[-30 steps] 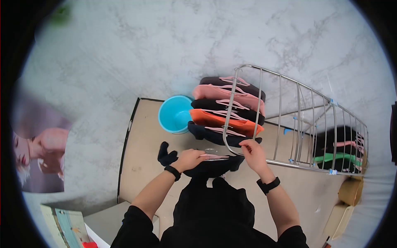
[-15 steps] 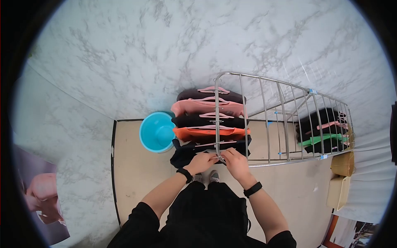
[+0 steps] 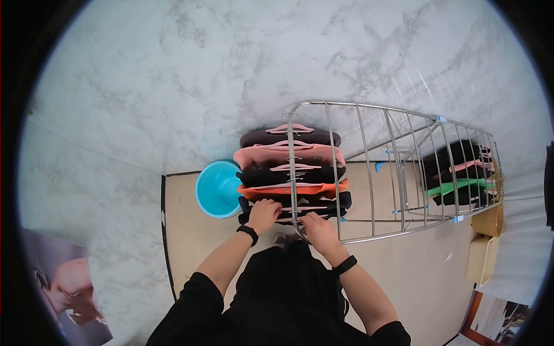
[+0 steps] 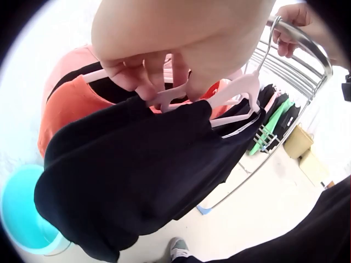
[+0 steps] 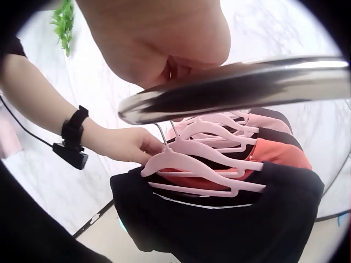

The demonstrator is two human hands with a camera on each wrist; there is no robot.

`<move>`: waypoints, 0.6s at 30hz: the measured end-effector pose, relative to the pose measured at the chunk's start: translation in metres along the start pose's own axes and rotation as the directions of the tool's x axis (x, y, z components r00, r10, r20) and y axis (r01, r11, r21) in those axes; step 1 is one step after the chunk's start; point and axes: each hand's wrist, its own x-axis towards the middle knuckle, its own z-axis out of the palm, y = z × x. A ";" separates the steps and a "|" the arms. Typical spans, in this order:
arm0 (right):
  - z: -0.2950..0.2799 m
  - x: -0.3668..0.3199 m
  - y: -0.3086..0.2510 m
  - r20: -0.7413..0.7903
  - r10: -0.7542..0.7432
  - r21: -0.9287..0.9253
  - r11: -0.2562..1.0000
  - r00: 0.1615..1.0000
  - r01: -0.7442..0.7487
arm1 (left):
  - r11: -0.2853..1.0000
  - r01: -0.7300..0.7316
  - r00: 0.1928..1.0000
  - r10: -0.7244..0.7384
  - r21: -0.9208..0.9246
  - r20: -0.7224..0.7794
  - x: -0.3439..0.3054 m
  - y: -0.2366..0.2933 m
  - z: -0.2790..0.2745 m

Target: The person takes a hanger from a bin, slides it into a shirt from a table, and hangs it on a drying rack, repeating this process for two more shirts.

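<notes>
A dark garment hangs on a pink hanger, whose metal hook sits over the curved end rail of a metal drying rack. My left hand pinches a pink hanger; in the left wrist view its thumb and fingers are closed on the pink plastic. My right hand is at the rail's near corner, and the left wrist view shows its fingers curled at the bar. In the right wrist view the rail hides the fingertips. Behind are orange and pink garments.
A blue bucket stands on the floor left of the hanging clothes. The rack's bars stretch right to more garments, one green. Tan bins stand at the far right, and a marble-patterned wall rises behind.
The dark garment on its hanger has gone from my left hand's carry near my body to the rack's end rail. My left hand has since shifted slightly left, my right hand staying by the rail.
</notes>
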 end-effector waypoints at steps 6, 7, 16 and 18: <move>-0.002 -0.001 -0.006 0.002 0.058 0.053 0.997 0.998 -0.058 | 0.996 -0.088 0.993 0.088 0.006 -0.084 0.018 -0.017 0.001; -0.002 0.001 -0.007 -0.004 0.058 0.049 0.997 0.998 -0.058 | 0.995 -0.101 0.990 0.101 0.003 -0.094 0.021 -0.022 -0.001; -0.001 0.024 -0.011 -0.126 0.089 -0.007 0.996 0.988 -0.090 | 0.967 -0.179 0.982 0.165 -0.184 -0.088 0.038 -0.035 -0.031; -0.002 0.032 -0.019 -0.186 0.103 0.001 0.995 0.977 -0.104 | 0.964 -0.197 0.970 0.165 -0.179 -0.178 0.051 -0.039 -0.040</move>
